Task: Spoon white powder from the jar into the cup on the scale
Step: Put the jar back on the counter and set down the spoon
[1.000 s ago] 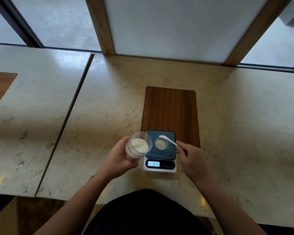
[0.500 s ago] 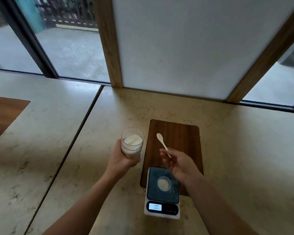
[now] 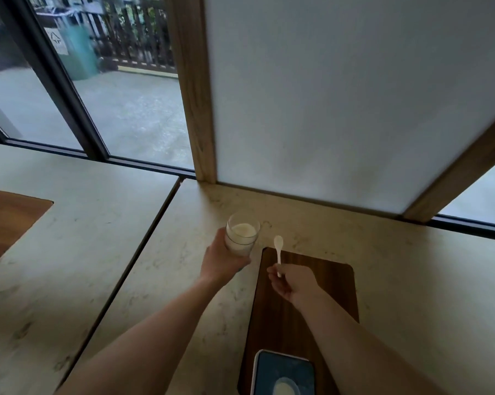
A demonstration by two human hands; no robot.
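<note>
While held, jar [image 3: 242, 235] half-full, powdery.

Pale marble counter [image 3: 126, 252] meets a wood-framed white panel [image 3: 340, 95] and dark-framed windows [image 3: 120, 109] onto dim paving.

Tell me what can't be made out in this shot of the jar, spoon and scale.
Head view only:
- Scale: display cut off by the bottom edge, so no reading.
- Cup: partly cut off by the same edge.
- Spoon: bowl too small to tell if loaded.
- Jar: base hidden by the left hand.
- Outdoors: motion-blurred.
</note>
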